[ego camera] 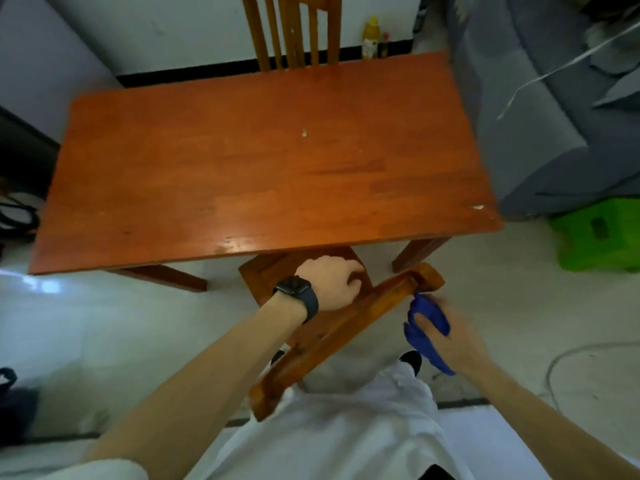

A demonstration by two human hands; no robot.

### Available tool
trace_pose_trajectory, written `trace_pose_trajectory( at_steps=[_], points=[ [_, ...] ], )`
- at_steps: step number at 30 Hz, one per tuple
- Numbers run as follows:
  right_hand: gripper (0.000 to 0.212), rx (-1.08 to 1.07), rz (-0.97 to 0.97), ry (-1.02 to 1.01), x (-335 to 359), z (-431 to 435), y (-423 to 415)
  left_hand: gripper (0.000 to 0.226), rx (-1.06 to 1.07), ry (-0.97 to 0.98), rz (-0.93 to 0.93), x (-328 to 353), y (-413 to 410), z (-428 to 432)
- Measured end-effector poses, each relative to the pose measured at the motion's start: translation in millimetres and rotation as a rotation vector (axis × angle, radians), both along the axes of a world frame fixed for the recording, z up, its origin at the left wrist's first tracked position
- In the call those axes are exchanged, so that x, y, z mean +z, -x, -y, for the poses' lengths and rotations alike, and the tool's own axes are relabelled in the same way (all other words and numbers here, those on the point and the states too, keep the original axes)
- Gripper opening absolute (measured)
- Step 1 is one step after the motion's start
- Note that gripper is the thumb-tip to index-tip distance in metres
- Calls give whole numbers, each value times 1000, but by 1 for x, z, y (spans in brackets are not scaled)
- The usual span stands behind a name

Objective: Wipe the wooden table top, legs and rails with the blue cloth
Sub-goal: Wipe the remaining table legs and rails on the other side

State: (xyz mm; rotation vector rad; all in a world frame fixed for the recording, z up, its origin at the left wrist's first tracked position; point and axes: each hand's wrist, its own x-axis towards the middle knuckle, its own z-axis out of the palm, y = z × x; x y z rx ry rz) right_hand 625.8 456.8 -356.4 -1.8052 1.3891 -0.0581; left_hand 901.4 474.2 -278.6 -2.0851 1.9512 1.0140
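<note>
**Fingers close on chair and cloth at the table's near edge**

Fingers of the left hand [329, 284] curl down over the near chair [332, 337]. Their tips drop behind its top rail, so the exact part they close on is hidden. A dark watch [298, 292] sits on that wrist. The right hand [453, 336] is blurred, but its thumb and fingers are plainly bunched round the blue cloth [427, 329], which touches or nearly touches the outer end of the chair's top rail.

The chair stands angled across the person's front, with its seat partly under the table edge. The left-hand grip looks meant to steady or shift the chair, probably to open a way to the legs and rails below. The cloth is wadded rather than spread, which would suit narrow rails better than a broad top. Whether it is wiping the chair rail itself or only passing it cannot be told.

The wooden table top [263, 168] fills the middle of the view, directly beyond both hands. It is made of reddish-orange joined planks and has a glossy glare patch near the front edge. A pale speck [304, 133] sits towards the centre and a pale chip [479, 207] near the right front corner. Two darker table legs show beneath the front edge, the right leg [419, 252] close to the cloth and the left leg [166, 277] well apart from it. A second chair [294, 32] stands at the far side of the table.
</note>
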Motion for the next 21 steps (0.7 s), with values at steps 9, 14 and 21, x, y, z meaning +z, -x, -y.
trace_pose_trajectory(
  at_steps=[9, 14, 21],
  points=[
    [56, 125, -190, -34, -4, 150, 107, 40, 272, -79, 63, -22, 99, 93],
    [54, -28, -57, 46, 16, 212, 139, 40, 338, -58, 6, -33, 114, 158],
    [54, 35, -11, 82, 19, 315, 136, 39, 308, -8, 42, -51, 137, 252]
  ],
)
